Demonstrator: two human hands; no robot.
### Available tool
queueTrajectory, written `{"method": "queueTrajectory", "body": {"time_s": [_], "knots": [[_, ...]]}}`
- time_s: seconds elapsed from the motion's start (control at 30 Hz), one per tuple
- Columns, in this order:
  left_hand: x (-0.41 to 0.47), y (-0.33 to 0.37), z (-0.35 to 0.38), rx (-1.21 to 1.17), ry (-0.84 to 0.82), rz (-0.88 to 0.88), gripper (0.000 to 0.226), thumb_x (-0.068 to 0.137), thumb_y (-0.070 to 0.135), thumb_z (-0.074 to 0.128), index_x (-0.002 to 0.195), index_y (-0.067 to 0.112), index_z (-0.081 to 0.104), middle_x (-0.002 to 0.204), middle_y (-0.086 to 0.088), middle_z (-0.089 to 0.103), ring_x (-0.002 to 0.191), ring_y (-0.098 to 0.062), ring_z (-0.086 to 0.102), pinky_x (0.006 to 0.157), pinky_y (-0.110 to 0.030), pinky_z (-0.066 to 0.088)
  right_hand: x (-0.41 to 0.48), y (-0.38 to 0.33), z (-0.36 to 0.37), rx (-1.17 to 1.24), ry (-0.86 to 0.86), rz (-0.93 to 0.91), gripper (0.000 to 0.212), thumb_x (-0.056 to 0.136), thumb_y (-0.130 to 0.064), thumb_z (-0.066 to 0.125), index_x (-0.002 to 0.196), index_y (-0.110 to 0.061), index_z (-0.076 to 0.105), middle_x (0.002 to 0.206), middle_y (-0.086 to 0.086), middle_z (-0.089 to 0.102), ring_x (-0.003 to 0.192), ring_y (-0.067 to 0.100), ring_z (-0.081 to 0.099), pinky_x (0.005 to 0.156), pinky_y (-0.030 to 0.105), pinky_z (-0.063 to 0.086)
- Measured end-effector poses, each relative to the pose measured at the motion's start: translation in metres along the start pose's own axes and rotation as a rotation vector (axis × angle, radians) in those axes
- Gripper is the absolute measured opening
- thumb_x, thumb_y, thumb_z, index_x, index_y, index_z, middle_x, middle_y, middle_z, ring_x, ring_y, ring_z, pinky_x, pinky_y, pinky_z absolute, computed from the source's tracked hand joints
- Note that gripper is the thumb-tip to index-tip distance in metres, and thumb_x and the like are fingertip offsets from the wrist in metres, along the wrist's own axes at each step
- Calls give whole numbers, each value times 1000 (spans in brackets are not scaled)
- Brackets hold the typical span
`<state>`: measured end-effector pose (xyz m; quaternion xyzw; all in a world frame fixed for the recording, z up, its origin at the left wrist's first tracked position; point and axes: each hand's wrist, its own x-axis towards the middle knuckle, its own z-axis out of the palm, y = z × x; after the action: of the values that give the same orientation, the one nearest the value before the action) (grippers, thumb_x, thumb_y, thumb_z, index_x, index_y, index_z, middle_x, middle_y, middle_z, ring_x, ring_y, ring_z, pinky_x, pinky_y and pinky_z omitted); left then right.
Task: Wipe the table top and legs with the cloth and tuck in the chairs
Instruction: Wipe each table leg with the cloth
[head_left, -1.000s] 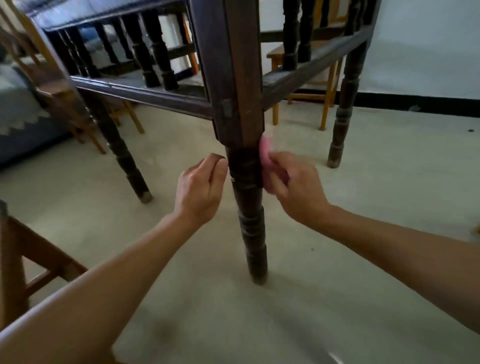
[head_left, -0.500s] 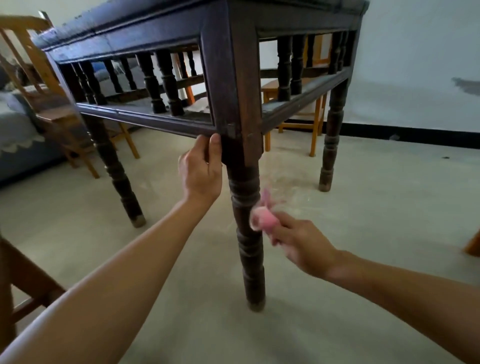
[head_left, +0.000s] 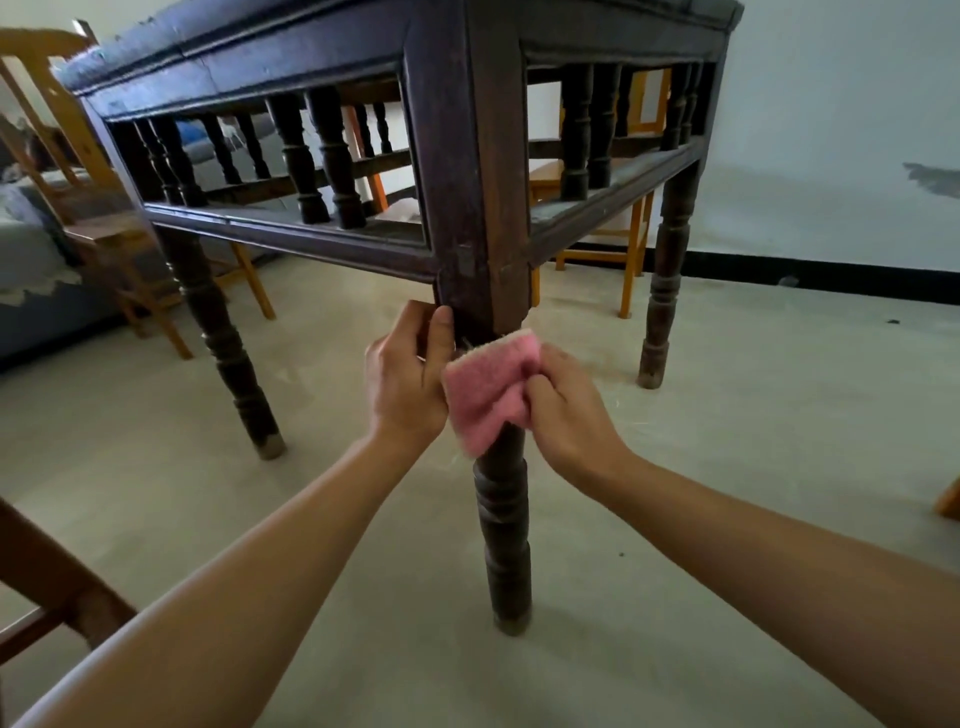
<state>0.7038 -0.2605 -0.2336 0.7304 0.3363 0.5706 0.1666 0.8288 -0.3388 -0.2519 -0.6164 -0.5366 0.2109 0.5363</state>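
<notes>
Both arms reach out from the near edge toward the near corner leg (head_left: 501, 519) of the dark table (head_left: 291, 52); the left hand (head_left: 408, 376) is curled with its fingers together, touching the left side of the leg just under the square corner block, and it holds nothing I can see; the right hand (head_left: 569, 410) pinches the pink cloth (head_left: 488, 392) tight and presses it on the front of the leg; the cloth hides that bit of leg; the table top is cut off at the top edge; a brown chair (head_left: 57, 587) at the near left is only partly in view; a yellow chair (head_left: 631, 234) stands far behind the table.
</notes>
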Motion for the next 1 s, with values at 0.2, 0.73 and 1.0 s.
{"method": "queueTrajectory", "body": {"time_s": [0.2,0.73,1.0], "knots": [[3,-6,-1,-34,19,-51,29,96,36,45,79,16,57,65,4,63,60,-17,61,55,-42,50,-12,9,14,-209,-14,-148,44,94,-44,55,132,-26,44,114,-9,60,100,6,60,88,24,52],[5,-6,-5,-18,10,-38,23,100,24,44,89,10,58,70,-6,64,62,-23,62,57,-45,52,-3,-19,-10,-32,86,-80,18,96,-11,54,110,-23,55,98,-1,65,84,13,67,73,31,60],[12,2,-7,-100,29,-46,20,100,18,43,87,11,57,74,-7,64,64,-20,63,55,-33,53,-3,-30,-1,462,266,198,28,96,-38,55,89,-14,67,79,8,66,67,20,63,65,45,60]]}}
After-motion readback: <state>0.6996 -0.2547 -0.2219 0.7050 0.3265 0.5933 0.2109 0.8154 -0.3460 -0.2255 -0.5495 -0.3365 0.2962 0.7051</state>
